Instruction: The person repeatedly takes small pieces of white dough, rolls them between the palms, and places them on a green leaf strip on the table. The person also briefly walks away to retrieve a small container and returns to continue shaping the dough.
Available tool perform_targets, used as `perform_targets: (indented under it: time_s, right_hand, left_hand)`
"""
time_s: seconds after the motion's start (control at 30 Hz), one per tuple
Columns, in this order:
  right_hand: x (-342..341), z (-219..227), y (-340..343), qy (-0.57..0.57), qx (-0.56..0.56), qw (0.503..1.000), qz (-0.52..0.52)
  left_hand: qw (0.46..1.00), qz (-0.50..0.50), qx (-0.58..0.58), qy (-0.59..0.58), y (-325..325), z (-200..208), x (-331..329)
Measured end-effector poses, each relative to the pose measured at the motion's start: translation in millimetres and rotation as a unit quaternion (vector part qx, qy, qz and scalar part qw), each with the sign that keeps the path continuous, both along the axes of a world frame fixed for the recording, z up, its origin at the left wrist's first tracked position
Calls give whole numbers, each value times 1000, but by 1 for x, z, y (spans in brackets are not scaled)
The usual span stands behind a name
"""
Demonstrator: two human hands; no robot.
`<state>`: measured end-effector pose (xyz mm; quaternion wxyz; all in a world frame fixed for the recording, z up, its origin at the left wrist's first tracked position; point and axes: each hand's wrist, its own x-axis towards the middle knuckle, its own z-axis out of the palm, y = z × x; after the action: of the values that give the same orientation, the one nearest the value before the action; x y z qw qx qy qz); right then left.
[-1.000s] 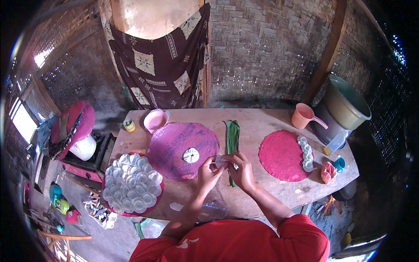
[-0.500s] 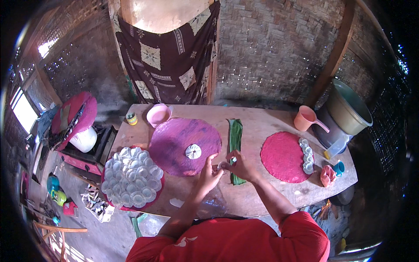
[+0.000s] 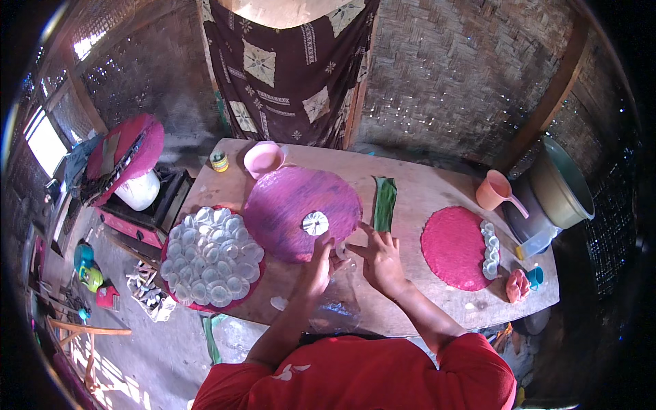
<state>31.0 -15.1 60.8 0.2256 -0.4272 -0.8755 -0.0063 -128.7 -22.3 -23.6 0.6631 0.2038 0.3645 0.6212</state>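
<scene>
My left hand (image 3: 321, 268) is over the table's near middle, its fingers curled in; something small and pale seems to be between them, too small to make out. Fingers spread, my right hand (image 3: 383, 265) is beside it, its fingertips overlapping the near end of a green banana-leaf strip (image 3: 385, 201). Beyond the left hand lies a round purple mat (image 3: 280, 205) with a stack of white pleated paper cups (image 3: 315, 223) on it. Many translucent white cups (image 3: 212, 256) cover a red round mat on the left. Several more cups (image 3: 490, 253) line the right rim of another red mat (image 3: 451, 249).
A pink bowl (image 3: 264, 160) and small tin (image 3: 219, 161) stand at the far left of the table (image 3: 424, 174). At right are a pink dipper (image 3: 493, 191), large pot (image 3: 557, 188), clear jug (image 3: 538, 242) and blue cup (image 3: 535, 277). Clear plastic (image 3: 335, 311) lies near me.
My hands were together around a small pale cup; now they are apart, and my right hand's fingers have spread out. The whole view has shifted slightly.
</scene>
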Motion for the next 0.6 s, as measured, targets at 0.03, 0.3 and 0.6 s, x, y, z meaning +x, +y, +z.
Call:
perform_targets:
  time_s: [0.03, 0.3, 0.6]
  right_hand:
    - [-3, 0, 0, -19, 12, 1000, 16]
    - [-15, -37, 26, -26, -4, 999, 44]
    - [-48, -101, 126, -10, -165, 985, 48]
  left_hand:
    - [1000, -13, 17, -19, 0, -1, -3]
    - [987, -101, 0, -127, 3, -17, -27]
    - [992, 70, -66, 83, 14, -48, -59]
